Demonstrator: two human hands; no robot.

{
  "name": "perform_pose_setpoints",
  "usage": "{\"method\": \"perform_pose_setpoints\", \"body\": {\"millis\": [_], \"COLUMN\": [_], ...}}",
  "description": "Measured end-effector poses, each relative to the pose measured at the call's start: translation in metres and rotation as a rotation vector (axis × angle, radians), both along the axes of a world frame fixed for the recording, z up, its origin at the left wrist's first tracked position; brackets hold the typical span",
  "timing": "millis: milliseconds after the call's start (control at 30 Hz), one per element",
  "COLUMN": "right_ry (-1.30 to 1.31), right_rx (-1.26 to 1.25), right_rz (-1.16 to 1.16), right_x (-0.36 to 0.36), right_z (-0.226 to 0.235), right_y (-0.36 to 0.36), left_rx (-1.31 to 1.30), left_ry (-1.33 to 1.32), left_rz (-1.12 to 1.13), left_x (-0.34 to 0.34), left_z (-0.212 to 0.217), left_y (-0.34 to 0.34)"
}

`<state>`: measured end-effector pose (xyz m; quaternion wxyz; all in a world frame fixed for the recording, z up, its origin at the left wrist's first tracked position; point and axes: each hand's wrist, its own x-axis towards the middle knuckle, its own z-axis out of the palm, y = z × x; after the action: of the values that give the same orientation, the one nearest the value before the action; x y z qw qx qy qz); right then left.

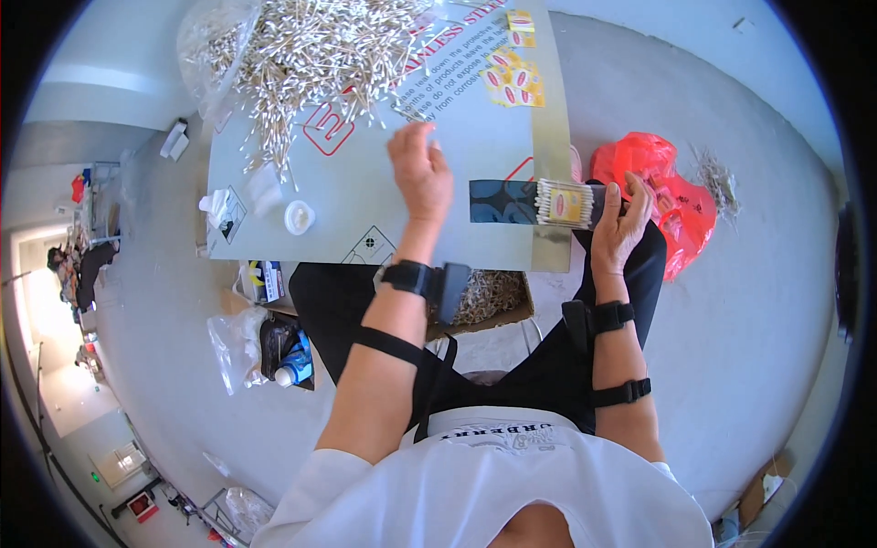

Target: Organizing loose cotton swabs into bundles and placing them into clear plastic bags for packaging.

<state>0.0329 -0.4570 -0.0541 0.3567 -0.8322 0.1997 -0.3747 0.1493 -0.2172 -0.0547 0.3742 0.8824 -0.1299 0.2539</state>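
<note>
A big heap of cotton swabs spreads over the far left of the table. My left hand is over the table just below the heap's right edge, its fingers curled together; what they hold, if anything, is too small to make out. At the table's right edge lies a flat pack of cotton swabs with a yellow label, on a dark blue strip. My right hand is beside the pack's right end, thumb and fingers apart, near its clear plastic edge.
Yellow labels lie at the table's far right. Near the left corner stand a small round white tub and crumpled white tissue. A red plastic bag is to the right; a carton of swabs sits below the table.
</note>
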Motion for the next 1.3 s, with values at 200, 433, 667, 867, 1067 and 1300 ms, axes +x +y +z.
{"method": "perform_pose_setpoints", "body": {"millis": [200, 433, 667, 867, 1067, 1300], "right_ry": [0.104, 0.189, 0.216, 0.126, 0.179, 0.141], "right_rx": [0.165, -0.083, -0.193, -0.182, -0.145, -0.111], "right_rz": [0.512, 0.507, 0.539, 0.683, 0.751, 0.797], "right_x": [0.05, 0.155, 0.158, 0.112, 0.086, 0.075], "right_z": [0.028, 0.009, -0.009, -0.001, 0.005, 0.008], "right_y": [0.071, 0.152, 0.153, 0.134, 0.127, 0.123], "left_rx": [0.293, 0.19, 0.271, 0.28, 0.217, 0.095], "left_ry": [0.129, 0.345, 0.317, 0.264, 0.248, 0.372], "left_rz": [0.266, 0.387, 0.458, 0.399, 0.169, 0.012], "left_x": [0.067, 0.067, 0.078, 0.048, 0.02, 0.026], "left_z": [0.011, 0.009, 0.005, 0.0, 0.005, 0.011], "left_y": [0.065, 0.063, 0.073, 0.073, 0.063, 0.073]}}
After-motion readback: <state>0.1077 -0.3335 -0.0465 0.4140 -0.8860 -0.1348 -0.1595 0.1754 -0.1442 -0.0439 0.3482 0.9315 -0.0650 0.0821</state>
